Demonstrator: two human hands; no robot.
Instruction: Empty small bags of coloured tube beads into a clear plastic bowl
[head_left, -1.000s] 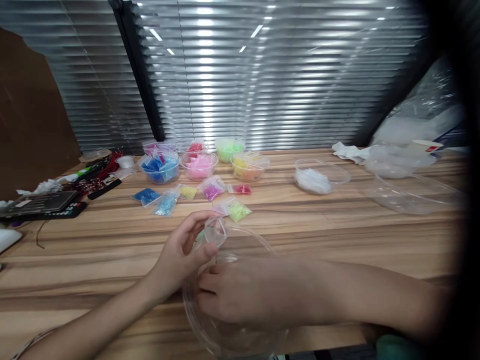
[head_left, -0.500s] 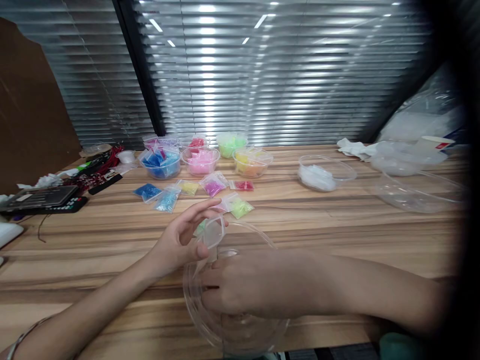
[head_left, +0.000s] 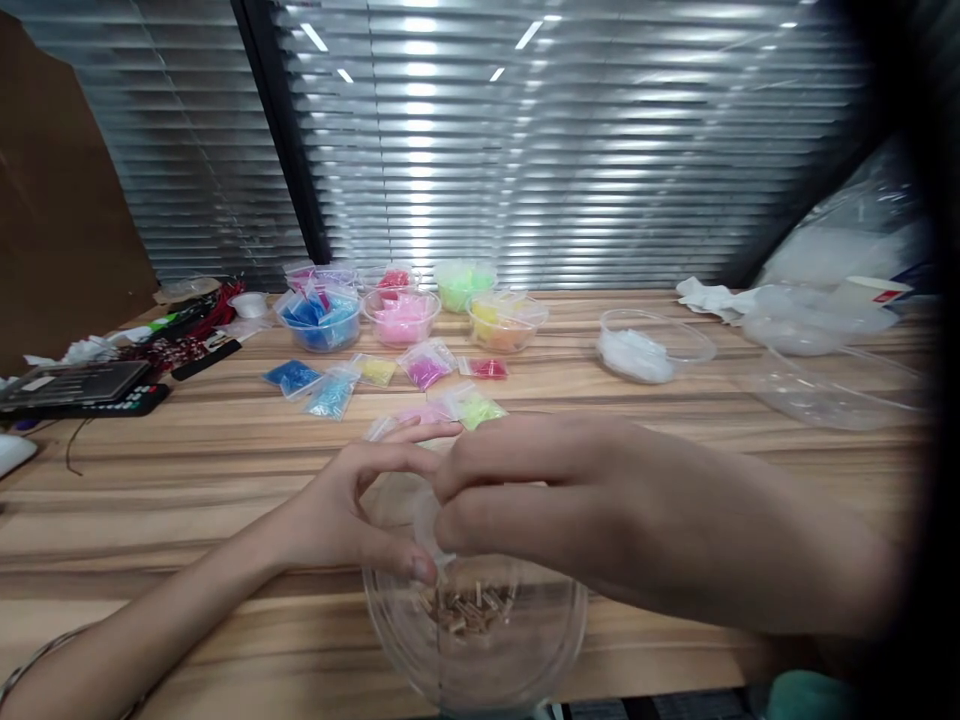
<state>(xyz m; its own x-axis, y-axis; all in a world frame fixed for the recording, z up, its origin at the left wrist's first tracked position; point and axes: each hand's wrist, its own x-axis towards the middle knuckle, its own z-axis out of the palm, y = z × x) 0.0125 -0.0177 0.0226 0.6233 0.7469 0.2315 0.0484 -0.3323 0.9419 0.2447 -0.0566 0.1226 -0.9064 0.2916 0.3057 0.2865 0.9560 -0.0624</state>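
Observation:
A clear round plastic bowl [head_left: 559,640] stands at the table's front, with small brown, stick-like pieces [head_left: 472,608] on its bottom. My left hand [head_left: 360,510] curves its thumb and fingers round a small clear plastic bag [head_left: 426,520] over the bowl's far left side. My right hand [head_left: 555,490] is above the bowl, its fingers pressed together against the bag's right side; whatever they pinch is hidden. Just behind the hands lie bags of pale pink beads [head_left: 421,412] and yellow-green beads [head_left: 480,408].
Farther back lie bags of blue [head_left: 292,377], yellow [head_left: 375,370], purple [head_left: 426,370] and red beads [head_left: 489,368]. Behind them stand tubs of colored bags [head_left: 322,325]. A tub with white bags [head_left: 637,355] and clear lids [head_left: 832,390] sit right; a black remote [head_left: 135,402] lies left.
My right hand has risen out of the bowl and moved to the bag, uncovering the brown pieces. My left hand has shifted slightly downward with the bag.

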